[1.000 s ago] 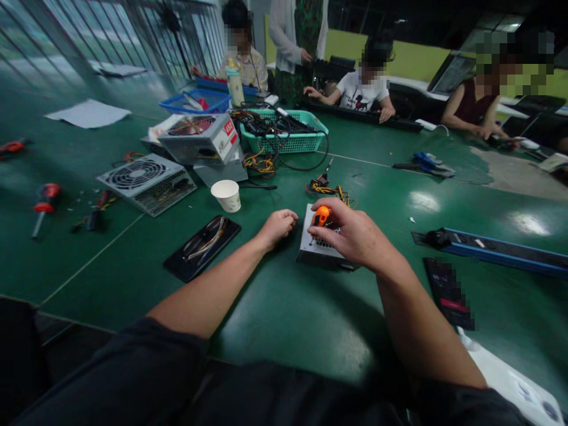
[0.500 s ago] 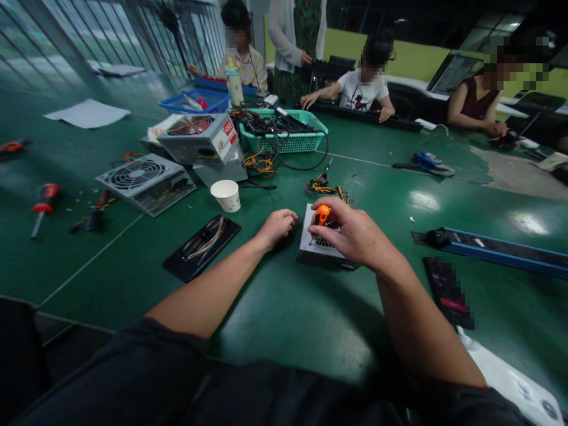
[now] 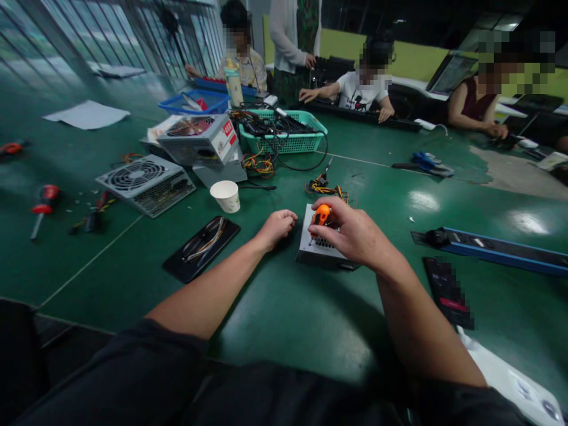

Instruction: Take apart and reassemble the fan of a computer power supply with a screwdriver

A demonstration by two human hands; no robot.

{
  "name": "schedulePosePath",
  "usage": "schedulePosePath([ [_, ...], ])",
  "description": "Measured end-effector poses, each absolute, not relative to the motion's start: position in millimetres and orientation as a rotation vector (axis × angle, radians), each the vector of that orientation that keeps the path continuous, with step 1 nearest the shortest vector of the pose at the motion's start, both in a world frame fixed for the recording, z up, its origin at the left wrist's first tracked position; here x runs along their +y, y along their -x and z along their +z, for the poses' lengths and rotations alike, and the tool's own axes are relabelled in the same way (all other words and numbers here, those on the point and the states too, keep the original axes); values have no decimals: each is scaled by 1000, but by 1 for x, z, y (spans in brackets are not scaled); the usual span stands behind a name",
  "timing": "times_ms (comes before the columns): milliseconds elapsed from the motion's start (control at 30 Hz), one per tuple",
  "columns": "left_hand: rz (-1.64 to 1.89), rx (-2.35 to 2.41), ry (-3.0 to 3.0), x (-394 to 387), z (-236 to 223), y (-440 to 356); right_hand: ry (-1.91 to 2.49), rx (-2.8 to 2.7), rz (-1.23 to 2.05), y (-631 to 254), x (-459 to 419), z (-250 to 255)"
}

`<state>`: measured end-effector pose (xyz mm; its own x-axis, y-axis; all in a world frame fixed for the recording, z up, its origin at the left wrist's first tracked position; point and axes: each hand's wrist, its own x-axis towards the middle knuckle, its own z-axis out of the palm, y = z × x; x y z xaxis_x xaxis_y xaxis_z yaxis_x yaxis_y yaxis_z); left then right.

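My right hand (image 3: 352, 232) is closed round the orange handle of a screwdriver (image 3: 322, 214), thumb and fingers on either side. The screwdriver's tip points down at the near-left part of a grey computer power supply (image 3: 306, 241), which lies on the green table. Part of the power supply is hidden under my right hand, and its yellow and black cables (image 3: 328, 188) lie bundled behind it. Resting on the table just left of the power supply, my left hand (image 3: 278, 228) has its fingers curled in; whether they hold anything is hidden.
A paper cup (image 3: 225, 196) and a dark phone-like slab (image 3: 202, 248) are on the left. Beyond them are power supplies (image 3: 146, 180) and a teal basket (image 3: 284, 142) of cables. A power strip (image 3: 501, 248) and a phone (image 3: 448, 293) lie right. Several people are across the table.
My hands and the screwdriver hold nearly the same position. Across the table, the standing person's arm and a seated person's hand have shifted slightly.
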<state>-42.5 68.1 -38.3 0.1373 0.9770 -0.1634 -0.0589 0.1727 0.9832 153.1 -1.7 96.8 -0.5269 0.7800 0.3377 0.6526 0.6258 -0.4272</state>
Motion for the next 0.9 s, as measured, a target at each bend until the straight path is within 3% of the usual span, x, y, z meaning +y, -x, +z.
schedulePosePath([
  [533, 979, 1151, -1148, 66, -38, 42, 1125, -2333, 355, -155, -3, 101],
  [900, 578, 1030, -1834, 50, 17, 81, 1099, -2191, 435, -169, -6, 114],
])
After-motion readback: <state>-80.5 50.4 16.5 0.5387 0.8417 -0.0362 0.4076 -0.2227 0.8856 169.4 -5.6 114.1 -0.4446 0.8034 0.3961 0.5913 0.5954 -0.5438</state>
